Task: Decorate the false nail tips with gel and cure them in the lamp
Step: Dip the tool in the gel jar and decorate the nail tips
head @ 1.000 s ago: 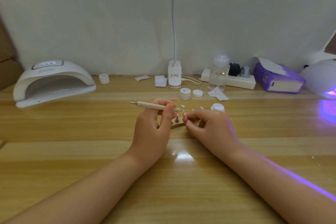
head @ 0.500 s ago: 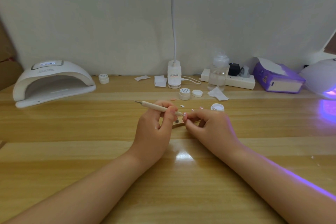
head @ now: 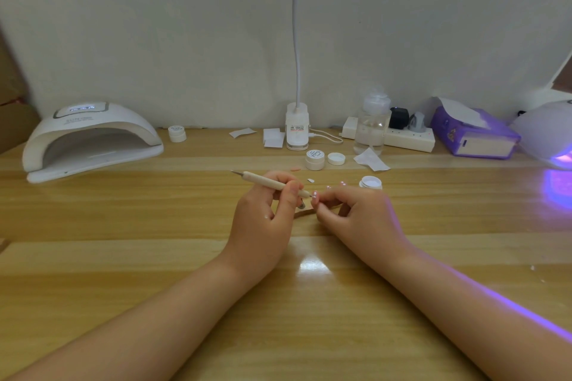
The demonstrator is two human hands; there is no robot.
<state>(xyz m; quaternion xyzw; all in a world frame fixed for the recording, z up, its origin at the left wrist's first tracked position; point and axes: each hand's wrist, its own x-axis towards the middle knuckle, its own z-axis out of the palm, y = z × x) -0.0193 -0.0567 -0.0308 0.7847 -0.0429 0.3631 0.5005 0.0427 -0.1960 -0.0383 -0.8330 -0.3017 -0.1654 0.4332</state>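
The left hand is curled round a wooden dotting tool, which is held slanting, its metal point aimed up and to the left and its other end brought to the fingertips of the right hand. The right hand is pinched at thumb and forefinger on something too small to be made out (probably a nail tip, but this cannot be told). Between the hands a small wooden stand is largely hidden. One loose nail tip is seen lying on the desk just beyond the hands, and an open gel pot stands near the right hand's knuckles.

The desk is of pale, glossy wood against a plain white wall. A white curing lamp is set far left; a second lamp, cut off at the right edge, is glowing violet. The head of a desk light is cropped at the top. A closed gel jar, its label unreadable, stands beside a loose lid. A purple tissue box lies far right. Writing on the left lamp is too blurred to be read.
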